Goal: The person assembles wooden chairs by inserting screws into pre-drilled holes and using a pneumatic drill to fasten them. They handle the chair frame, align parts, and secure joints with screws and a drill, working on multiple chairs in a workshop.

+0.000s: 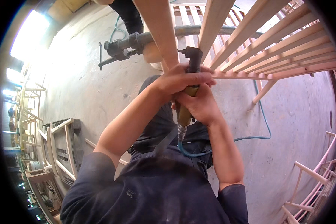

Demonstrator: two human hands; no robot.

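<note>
Both of my hands are wrapped round an air-powered angle driver (193,66) with a black angled head and an olive body. My left hand (177,79) grips it just below the head. Lower down, my right hand (201,103) closes round the body. The driver's bit points left, at the inner side of a pale wooden post (158,28) of a slatted frame; whether it touches is hard to tell. A teal air hose (198,154) runs from the bottom of the driver. Beyond my hands, a long metal bar clamp (128,45) lies across the frame, its screw handle sticking out left.
The slatted wooden frame (257,72) fills the upper right, with one leg reaching the grey concrete floor (287,108). Wooden frames lean on a dark pallet (75,149) at left. More wooden frames (311,171) stand at lower right. Someone's dark-clad leg (127,15) is at the top.
</note>
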